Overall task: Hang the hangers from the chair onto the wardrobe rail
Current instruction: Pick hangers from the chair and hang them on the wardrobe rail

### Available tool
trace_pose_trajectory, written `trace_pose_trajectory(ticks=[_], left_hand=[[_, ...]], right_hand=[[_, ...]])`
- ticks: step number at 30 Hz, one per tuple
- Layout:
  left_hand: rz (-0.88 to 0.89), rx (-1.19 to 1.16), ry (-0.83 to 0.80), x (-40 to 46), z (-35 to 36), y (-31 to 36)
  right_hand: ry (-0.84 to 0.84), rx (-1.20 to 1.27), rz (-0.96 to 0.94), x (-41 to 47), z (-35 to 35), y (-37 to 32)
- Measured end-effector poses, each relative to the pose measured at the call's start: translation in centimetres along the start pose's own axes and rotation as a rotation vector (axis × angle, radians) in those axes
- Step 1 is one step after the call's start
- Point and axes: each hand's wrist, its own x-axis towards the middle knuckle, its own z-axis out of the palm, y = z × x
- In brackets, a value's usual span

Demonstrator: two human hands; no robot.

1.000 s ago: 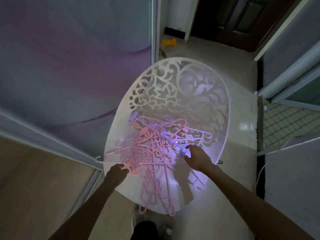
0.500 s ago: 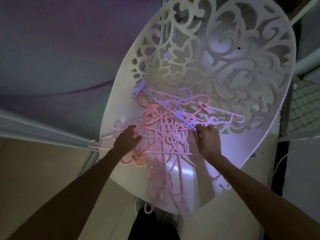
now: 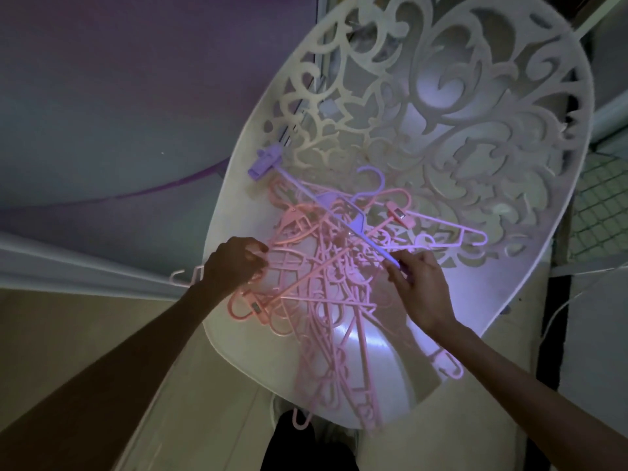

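Note:
A white chair [image 3: 530, 253] with a cut-out scroll back holds a tangled pile of several pink hangers [image 3: 326, 287] on its seat. Across the top of the pile lies a purple clip hanger [image 3: 306, 195], its clip at the upper left. My left hand [image 3: 231, 263] grips pink hangers at the left side of the pile, fingers curled round them. My right hand [image 3: 421, 287] pinches the lower right end of the purple hanger's bar. The wardrobe rail is not in view.
A sliding wardrobe door [image 3: 119, 96] with a purple curve fills the left. Its pale frame [image 3: 68, 270] runs below it. Light floor lies under the chair. A mesh panel [image 3: 601, 205] stands at the right edge. My dark trouser leg [image 3: 306, 447] shows at the bottom.
The view has closed in on the chair. My left hand went from the pile's lower left edge up into the pink hangers and curled round them. My right hand rose slightly to the purple bar.

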Motion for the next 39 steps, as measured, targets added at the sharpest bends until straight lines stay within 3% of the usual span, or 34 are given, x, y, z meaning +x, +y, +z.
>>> trace_pose_trajectory(ticks=[7,13,18,24,31,39], left_hand=[[-0.128,0.250,-0.171,-0.1,2.0,-1.7],[0.064,0.385,0.017,-1.5,1.1,-1.4],[0.121,0.233,-0.048,-1.6,0.2,-1.4],[0.180,-0.273,-0.184,-3.6,-1.0,-0.2],[0.171,-0.214,0.090,-9.5,-5.8,3.4],[-0.021,-0.050,0.207,-21.8,-13.2,4.5]], right_hand=[[-0.036,0.010,0.091,-1.4,0.3,0.5],[-0.042,0.070,0.064,-2.0,0.5,0.7],[-0.027,0.083,0.026,-2.1,-0.7,0.6],[-0.075,0.055,-0.004,-1.7,-2.8,-0.3],[-0.179,-0.018,-0.118,-0.2,-10.3,-5.6],[-0.273,-0.186,-0.227,-3.0,-20.3,-12.7]])
